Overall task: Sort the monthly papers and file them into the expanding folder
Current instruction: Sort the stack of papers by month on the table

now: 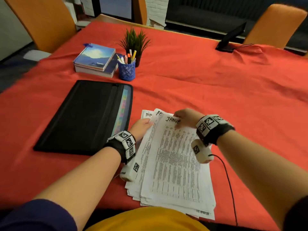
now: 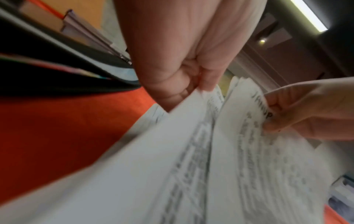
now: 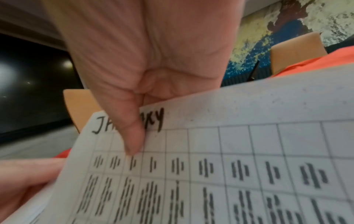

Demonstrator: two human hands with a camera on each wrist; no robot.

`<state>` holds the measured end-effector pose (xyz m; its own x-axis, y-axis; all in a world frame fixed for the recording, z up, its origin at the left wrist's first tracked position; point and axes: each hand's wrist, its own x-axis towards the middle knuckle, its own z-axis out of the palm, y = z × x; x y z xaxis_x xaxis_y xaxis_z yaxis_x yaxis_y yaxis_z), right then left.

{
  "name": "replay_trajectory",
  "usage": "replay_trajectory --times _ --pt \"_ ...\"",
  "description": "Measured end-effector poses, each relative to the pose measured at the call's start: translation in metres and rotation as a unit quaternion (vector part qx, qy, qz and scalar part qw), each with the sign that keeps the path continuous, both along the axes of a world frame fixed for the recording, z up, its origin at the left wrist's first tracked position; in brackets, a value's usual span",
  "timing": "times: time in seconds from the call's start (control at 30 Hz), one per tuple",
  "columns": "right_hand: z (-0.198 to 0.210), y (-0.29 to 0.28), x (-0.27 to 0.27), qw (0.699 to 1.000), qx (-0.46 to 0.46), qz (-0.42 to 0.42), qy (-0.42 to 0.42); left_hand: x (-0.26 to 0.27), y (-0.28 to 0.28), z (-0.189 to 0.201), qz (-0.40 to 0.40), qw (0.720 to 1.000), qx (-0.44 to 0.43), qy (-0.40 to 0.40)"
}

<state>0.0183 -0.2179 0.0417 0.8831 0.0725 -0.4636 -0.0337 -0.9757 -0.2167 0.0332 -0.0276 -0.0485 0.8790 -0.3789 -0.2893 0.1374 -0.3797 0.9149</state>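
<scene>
The papers (image 1: 175, 164) lie at the table's near edge. My right hand (image 1: 185, 117) pinches the January sheet (image 3: 229, 136); my left hand (image 1: 141, 127) pinches sheets beneath.

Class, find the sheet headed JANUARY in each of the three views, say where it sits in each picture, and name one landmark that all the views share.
Head: January sheet lies lower centre, topping the paper stack, its top edge pinched by the right hand.
Left wrist: at right, blurred, beside the left hand.
Right wrist: fills the lower half, thumb over the heading.
Shared landmark: red tablecloth.
</scene>
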Motion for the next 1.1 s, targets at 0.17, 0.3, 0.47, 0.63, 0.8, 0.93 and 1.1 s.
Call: replay_trajectory --times 0.17,0.3,0.47,0.63,0.8,0.93,1.1 --pt "-0.026 -0.002 0.007 0.998 0.028 -0.040 -0.049 -0.019 -0.004 -0.008 0.063 0.983 -0.123 0.123" --pt "-0.036 -0.002 0.008 0.995 0.048 -0.039 -0.074 -0.029 -0.015 -0.016 0.069 0.991 -0.070 0.091" --pt "-0.039 -0.012 0.005 0.985 0.133 -0.065 -0.085 -0.030 -0.015 -0.020 0.065 0.995 -0.038 0.059" --pt "-0.033 -0.019 -0.017 0.994 0.050 0.057 -0.081 -0.032 -0.006 -0.005 0.010 0.999 -0.038 0.029" --pt "-0.045 -0.019 -0.050 0.986 0.079 0.029 -0.145 -0.012 0.006 -0.010 0.074 0.996 0.043 -0.022" --pt "-0.067 -0.009 -0.062 0.978 0.096 0.003 -0.183 0.000 0.002 -0.021 0.024 0.987 0.157 -0.026" --pt "-0.081 -0.004 -0.061 0.974 0.094 -0.002 -0.207 -0.001 -0.008 -0.030 0.016 0.975 0.218 -0.037"
